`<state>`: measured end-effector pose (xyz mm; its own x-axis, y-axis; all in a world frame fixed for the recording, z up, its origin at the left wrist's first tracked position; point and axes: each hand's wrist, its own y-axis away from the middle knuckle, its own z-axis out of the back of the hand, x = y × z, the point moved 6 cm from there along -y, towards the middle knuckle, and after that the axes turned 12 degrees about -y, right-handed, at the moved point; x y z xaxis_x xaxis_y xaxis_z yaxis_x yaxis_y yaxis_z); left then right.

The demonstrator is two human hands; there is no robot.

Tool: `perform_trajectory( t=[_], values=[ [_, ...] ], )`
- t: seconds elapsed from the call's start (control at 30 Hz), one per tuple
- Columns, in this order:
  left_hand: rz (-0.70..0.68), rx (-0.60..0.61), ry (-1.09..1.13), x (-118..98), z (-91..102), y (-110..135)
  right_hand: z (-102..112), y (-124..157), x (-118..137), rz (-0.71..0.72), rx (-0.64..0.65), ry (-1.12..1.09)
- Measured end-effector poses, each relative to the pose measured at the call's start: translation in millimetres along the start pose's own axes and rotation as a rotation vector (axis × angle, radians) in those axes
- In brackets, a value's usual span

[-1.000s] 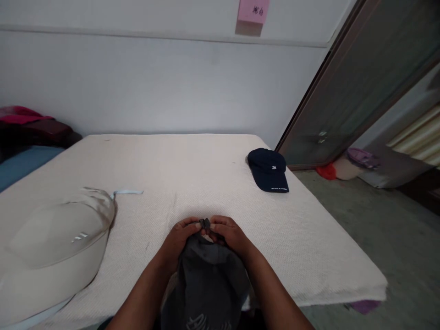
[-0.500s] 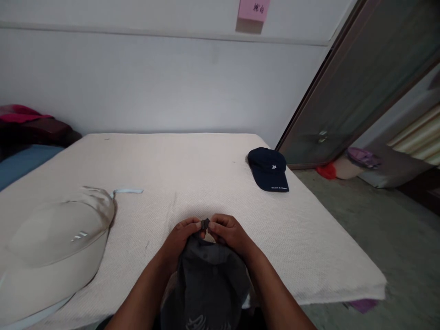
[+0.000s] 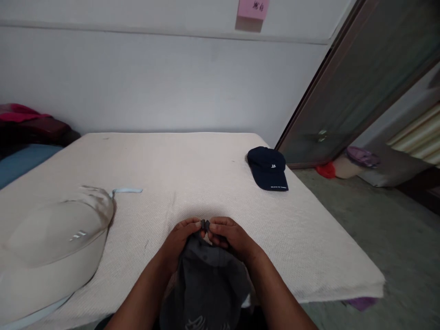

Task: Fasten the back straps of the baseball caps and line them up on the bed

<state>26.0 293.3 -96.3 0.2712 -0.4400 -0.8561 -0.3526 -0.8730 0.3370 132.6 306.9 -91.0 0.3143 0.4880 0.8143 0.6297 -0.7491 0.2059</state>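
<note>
A dark grey baseball cap [image 3: 215, 279] is close to me at the near edge of the bed, its back strap turned away from me and light lettering at the bottom of the view. My left hand [image 3: 184, 236] pinches the left end of the cap's strap [image 3: 205, 225]. On the other end, my right hand [image 3: 228, 233] has thumb and fingers pressed together. Between the fingertips a small dark piece of the strap shows; its fastening is too small to make out. Both forearms flank the cap.
A large beige cap [image 3: 58, 243] with a pale strap lies at the left. Toward the far right edge of the white-covered bed [image 3: 165, 160] sits a navy cap [image 3: 268, 167]. Dark red and blue items [image 3: 30, 158] are at far left. Beyond stands a white wall [image 3: 154, 82].
My right hand's fingers have shifted slightly around the strap end. The cap stays in about the same place, and the other caps lie still.
</note>
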Motion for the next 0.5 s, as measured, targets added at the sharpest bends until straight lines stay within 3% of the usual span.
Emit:
perform_trajectory(
  t=[0.3, 0.5],
  values=[
    [0.024, -0.029, -0.019, 2.4, 2.2, 1.9, 0.7, 1.1, -0.2, -0.049, 0.003, 0.053],
    [0.041, -0.012, -0.036, 0.7, -2.2, 5.0, 3.2, 0.4, 0.0, -0.008, 0.002, 0.049]
  ],
)
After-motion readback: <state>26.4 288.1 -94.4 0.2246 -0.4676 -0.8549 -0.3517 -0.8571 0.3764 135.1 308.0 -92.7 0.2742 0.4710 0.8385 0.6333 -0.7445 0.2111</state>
